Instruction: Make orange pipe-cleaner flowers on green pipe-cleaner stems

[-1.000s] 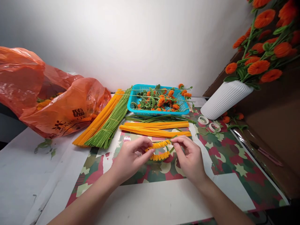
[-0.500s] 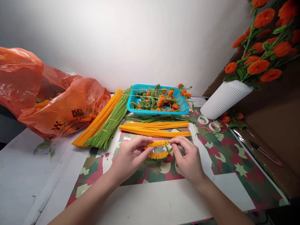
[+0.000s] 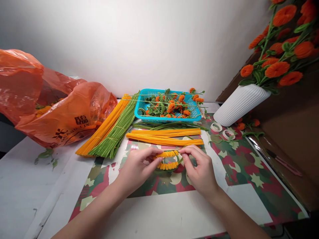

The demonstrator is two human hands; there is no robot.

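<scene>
My left hand (image 3: 142, 163) pinches the left side of a curved yellow chenille coil (image 3: 170, 165), bent into an open loop. At the loop's right end my right hand (image 3: 198, 165) is closed, thumb and forefinger together on a thin green stem end (image 3: 179, 161). How far the stem runs inside the coil is hard to make out. Just beyond the hands lie loose yellow chenille stems (image 3: 165, 138) in two rows, with dark green stems (image 3: 169, 125) behind them.
A blue basket (image 3: 168, 120) holds orange flowers. Left are bundled yellow stems (image 3: 104, 127), bundled green stems (image 3: 116, 132) and an orange plastic bag (image 3: 67, 116). Right stand a white vase (image 3: 240, 104) with flowers, tape rolls (image 3: 216, 127) and a pink cutter (image 3: 284, 163).
Both hands keep nearly the same place and grip on the coil. The view has shifted very slightly.
</scene>
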